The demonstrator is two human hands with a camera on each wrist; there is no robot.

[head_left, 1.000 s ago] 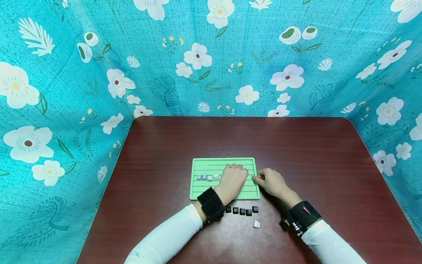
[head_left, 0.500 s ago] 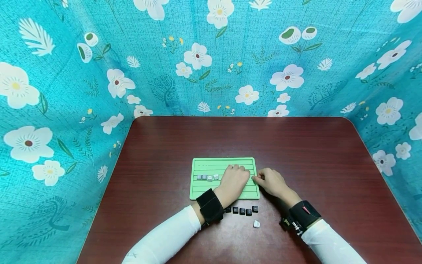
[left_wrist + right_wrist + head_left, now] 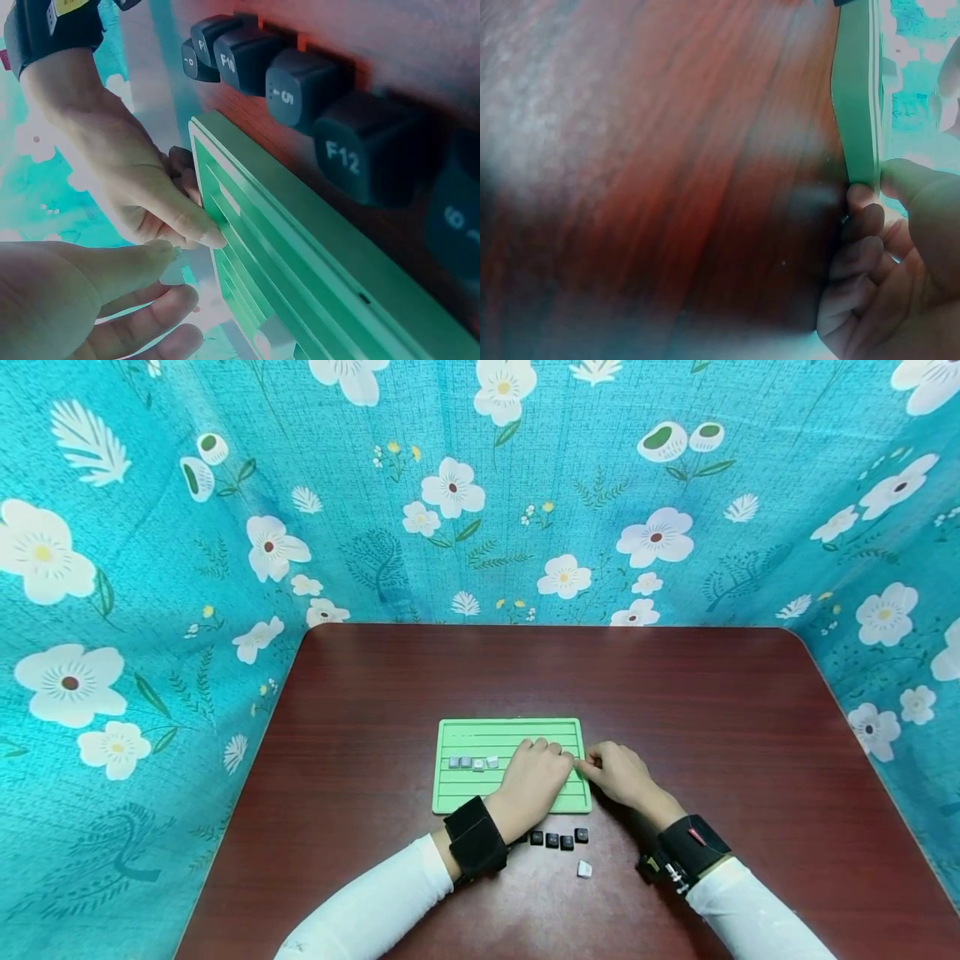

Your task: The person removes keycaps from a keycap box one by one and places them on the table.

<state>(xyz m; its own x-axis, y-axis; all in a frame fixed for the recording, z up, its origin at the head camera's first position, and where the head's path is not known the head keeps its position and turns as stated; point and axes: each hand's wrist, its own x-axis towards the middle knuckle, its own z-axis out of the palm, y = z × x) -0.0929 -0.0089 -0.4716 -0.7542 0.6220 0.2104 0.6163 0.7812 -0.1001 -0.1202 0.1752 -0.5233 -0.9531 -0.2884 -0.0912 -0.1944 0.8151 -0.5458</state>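
A green grooved board (image 3: 457, 797) lies on the table. Over its right half is my left hand (image 3: 531, 781); in the left wrist view its thumb and forefinger pinch a pale keycap (image 3: 174, 272), partly hidden by the fingers. My right hand (image 3: 621, 774) grips the board's right edge, its thumb on top and its curled fingers at the side, as the right wrist view shows. Several white and grey keycaps (image 3: 478, 765) sit in a row on the board's left part.
Several black keycaps (image 3: 552, 841) lie in a row in front of the board, some behind the left wrist strap. One white keycap (image 3: 584, 869) lies nearer me on the dark brown table (image 3: 675, 685). A blue flowered cloth (image 3: 375, 510) hangs around the table.
My left hand has shifted slightly to the right over the board, closer to the right hand. The right hand keeps its place at the board's edge.
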